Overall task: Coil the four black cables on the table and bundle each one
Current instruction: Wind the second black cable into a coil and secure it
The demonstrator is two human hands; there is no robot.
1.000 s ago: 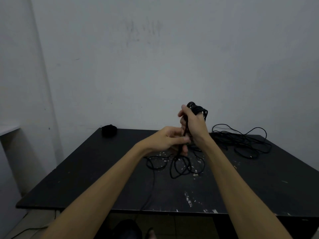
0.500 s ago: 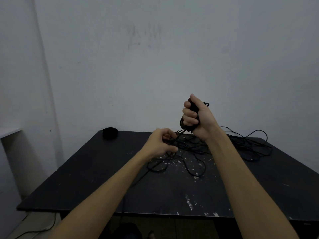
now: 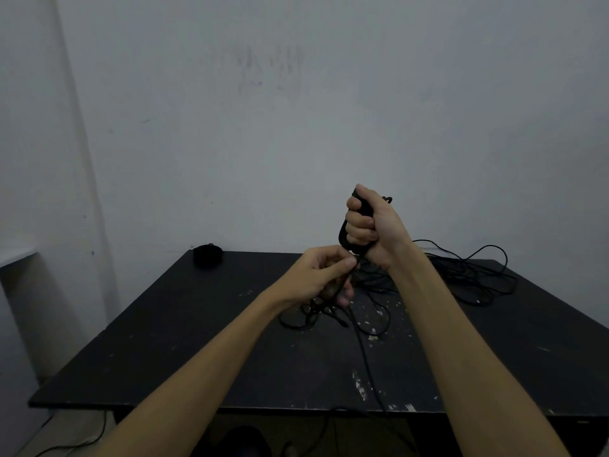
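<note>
My right hand is raised above the black table and grips a partly wound coil of black cable. Just below it my left hand pinches the loose strand of the same cable. The rest of that cable lies in slack loops on the table under my hands, and one strand runs to the front edge and over it. A tangle of loose black cable lies at the back right. A small finished black bundle sits at the back left corner.
A pale wall stands right behind the table. The tabletop shows scuffed pale paint chips near the front. A thin cable trails on the floor at lower left. A pale ledge juts in at the left edge.
My right hand has risen and turned, fingers now wrapped round the coil. My left hand moved up close under it. The slack loops on the table shifted.
</note>
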